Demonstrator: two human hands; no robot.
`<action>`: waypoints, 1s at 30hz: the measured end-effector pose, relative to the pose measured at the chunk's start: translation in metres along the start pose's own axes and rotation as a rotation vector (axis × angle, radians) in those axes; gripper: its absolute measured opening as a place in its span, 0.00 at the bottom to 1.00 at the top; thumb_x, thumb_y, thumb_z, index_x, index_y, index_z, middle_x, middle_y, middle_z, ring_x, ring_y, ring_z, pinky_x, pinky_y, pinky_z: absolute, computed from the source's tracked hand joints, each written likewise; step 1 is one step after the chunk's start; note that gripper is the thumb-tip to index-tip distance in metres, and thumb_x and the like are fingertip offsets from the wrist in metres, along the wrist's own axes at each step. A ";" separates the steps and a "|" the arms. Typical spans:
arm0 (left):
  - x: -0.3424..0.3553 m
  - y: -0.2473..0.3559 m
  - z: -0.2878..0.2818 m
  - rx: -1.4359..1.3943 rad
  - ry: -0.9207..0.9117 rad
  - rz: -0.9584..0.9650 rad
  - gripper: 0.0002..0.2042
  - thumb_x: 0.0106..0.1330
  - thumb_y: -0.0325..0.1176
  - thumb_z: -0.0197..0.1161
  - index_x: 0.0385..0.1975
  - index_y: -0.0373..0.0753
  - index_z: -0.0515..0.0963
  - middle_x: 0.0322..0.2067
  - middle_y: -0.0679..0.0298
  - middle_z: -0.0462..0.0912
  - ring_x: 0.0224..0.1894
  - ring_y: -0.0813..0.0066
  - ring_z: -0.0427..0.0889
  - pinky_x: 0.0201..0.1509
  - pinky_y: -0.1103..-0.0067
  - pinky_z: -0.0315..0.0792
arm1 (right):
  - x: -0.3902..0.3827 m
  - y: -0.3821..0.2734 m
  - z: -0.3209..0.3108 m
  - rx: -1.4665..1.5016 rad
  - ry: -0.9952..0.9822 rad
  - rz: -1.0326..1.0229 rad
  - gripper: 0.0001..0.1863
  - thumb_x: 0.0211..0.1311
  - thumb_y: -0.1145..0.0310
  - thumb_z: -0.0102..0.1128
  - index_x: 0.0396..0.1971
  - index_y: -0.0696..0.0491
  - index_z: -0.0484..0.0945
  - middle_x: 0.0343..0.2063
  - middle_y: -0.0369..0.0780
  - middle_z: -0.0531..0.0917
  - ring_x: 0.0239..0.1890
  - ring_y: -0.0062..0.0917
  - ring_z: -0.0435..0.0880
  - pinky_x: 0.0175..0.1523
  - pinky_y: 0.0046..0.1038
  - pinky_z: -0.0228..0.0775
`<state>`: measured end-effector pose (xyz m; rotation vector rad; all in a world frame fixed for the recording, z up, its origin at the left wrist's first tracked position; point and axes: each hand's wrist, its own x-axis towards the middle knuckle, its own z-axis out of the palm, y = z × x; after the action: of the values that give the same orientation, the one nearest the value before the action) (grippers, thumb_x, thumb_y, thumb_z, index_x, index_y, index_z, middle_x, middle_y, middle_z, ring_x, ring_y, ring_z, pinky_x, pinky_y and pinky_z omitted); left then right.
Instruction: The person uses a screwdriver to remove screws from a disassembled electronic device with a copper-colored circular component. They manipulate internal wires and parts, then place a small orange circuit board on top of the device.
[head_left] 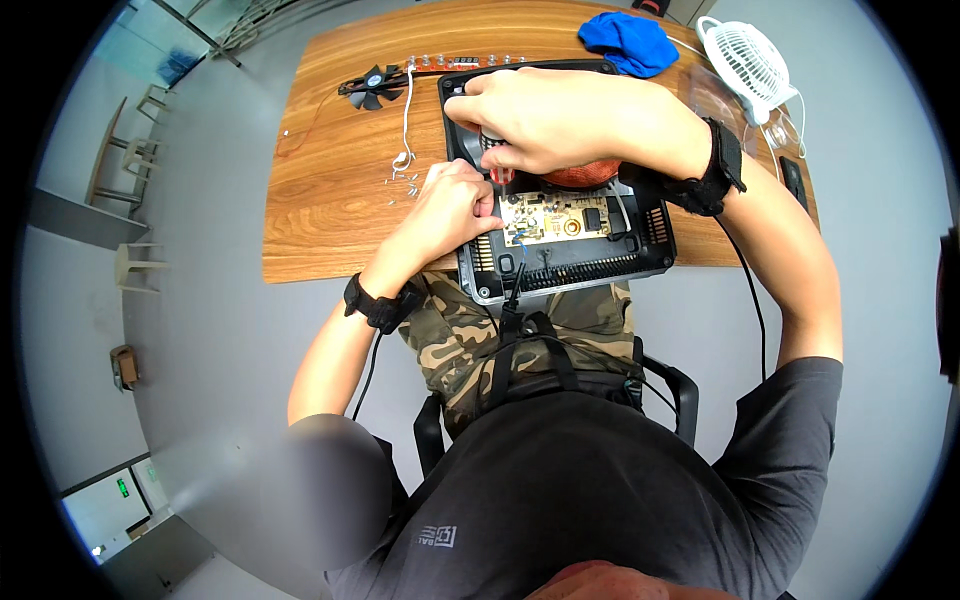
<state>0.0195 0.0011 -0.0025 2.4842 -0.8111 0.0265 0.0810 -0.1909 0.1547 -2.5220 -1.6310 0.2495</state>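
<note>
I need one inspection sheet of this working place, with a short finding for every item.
Surface: wood-look table.
Job's things: open black housing, reaching past the table's near edge; inside, circuit board and reddish coil, partly hidden.
Clutter: small pale pieces, black fan, blue cloth, white fan.
Grips: left grip at the housing's left side, thumb by the board; right grip over the housing, fingers near a red-and-white part; whether it is held, unclear.
Cables: white cable left of the housing; black cable below the right wristband.
Surroundings: grey floor; pale stools at the picture's left.
</note>
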 end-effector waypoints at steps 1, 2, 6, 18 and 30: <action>0.000 -0.002 0.002 -0.001 0.013 0.013 0.16 0.51 0.36 0.82 0.20 0.39 0.77 0.28 0.61 0.83 0.44 0.58 0.80 0.54 0.65 0.68 | 0.002 0.000 0.002 -0.028 0.002 0.004 0.17 0.68 0.61 0.67 0.45 0.59 0.75 0.41 0.51 0.82 0.44 0.49 0.87 0.47 0.44 0.80; -0.001 -0.003 0.003 0.001 0.026 0.027 0.17 0.50 0.36 0.83 0.20 0.39 0.77 0.29 0.59 0.83 0.44 0.56 0.81 0.52 0.65 0.68 | 0.004 0.001 0.005 -0.056 0.007 0.008 0.17 0.69 0.61 0.66 0.45 0.60 0.76 0.40 0.51 0.83 0.43 0.48 0.87 0.47 0.44 0.80; 0.000 -0.004 0.003 -0.030 0.039 0.049 0.17 0.49 0.35 0.83 0.20 0.39 0.77 0.29 0.58 0.83 0.43 0.56 0.81 0.51 0.65 0.69 | 0.009 0.007 0.020 -0.189 -0.025 0.040 0.17 0.73 0.59 0.63 0.44 0.60 0.79 0.35 0.50 0.86 0.38 0.48 0.88 0.44 0.44 0.81; -0.001 -0.003 0.003 -0.014 0.034 0.032 0.16 0.49 0.34 0.82 0.20 0.37 0.77 0.29 0.55 0.84 0.42 0.54 0.80 0.52 0.63 0.69 | -0.002 -0.013 0.005 -0.035 -0.050 0.096 0.19 0.65 0.64 0.68 0.47 0.61 0.75 0.39 0.52 0.84 0.42 0.50 0.88 0.46 0.46 0.81; 0.001 0.001 0.000 0.002 -0.008 0.005 0.14 0.52 0.37 0.81 0.21 0.40 0.79 0.26 0.64 0.83 0.44 0.61 0.79 0.58 0.66 0.69 | -0.013 -0.007 0.011 -0.035 0.139 0.015 0.21 0.66 0.58 0.68 0.41 0.64 0.81 0.33 0.54 0.87 0.38 0.49 0.89 0.44 0.44 0.83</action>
<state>0.0197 -0.0002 -0.0021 2.4856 -0.8214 0.0193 0.0670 -0.1993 0.1465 -2.5145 -1.5783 0.0460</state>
